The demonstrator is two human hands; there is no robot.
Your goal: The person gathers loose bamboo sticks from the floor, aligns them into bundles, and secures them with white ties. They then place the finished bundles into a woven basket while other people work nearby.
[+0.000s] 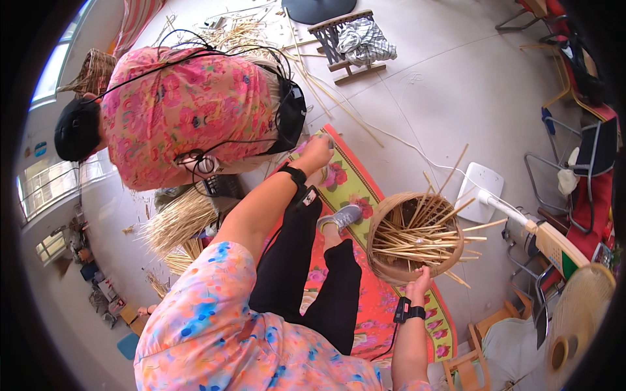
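A round woven basket [378, 244] full of loose pale straw-like sticks [417, 238] stands to my right, partly over the flowered red mat. Several sticks jut past its rim. My right hand [419, 283] grips the near rim, thumb on the edge. Stretched forward past my knees, my left hand [317, 151] is above the mat's far edge, close to a co-worker's back. Its fingers are curled, and what they hold, if anything, is hidden. Both wrists carry black bands with small devices.
A co-worker in a flowered top [189, 117] is at front left, with black cables. Bundled straw [179, 221] stands beside them. Loose sticks [241, 32] and a low wooden stool [349, 49] with a striped cloth lie beyond. A white fan base [480, 189] and chairs [593, 150] are at right.
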